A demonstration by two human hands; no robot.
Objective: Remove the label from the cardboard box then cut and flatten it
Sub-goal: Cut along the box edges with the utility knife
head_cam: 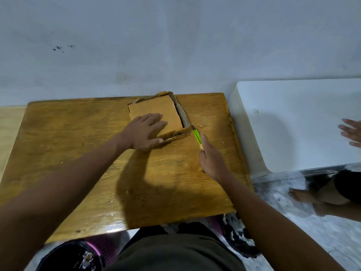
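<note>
The cardboard box lay toward the far edge of the wooden table, close to the wall, already pressed low so that its broad top panel faced up. The left hand rested flat on that panel, fingers spread and gripping nothing, simply pinning the box to the table. The right hand was closed around the handle of a green utility knife, whose tip met the box at its near right corner, where the side wall stood slightly open. No label could be seen on the faces that showed, so the peeling step looked finished, though the underside was hidden. The cutting seemed under way rather than done: the right-hand side wall gaped away from the top panel, the far rim looked ragged, and the near wall and far wall still appeared joined. Judging by this, the remaining corners had yet to be slit before the panels could be laid fully flat. Small cardboard crumbs lay on the table just beside the blade. Another person's hand rested on a white surface to the right, well apart from the work.
</note>
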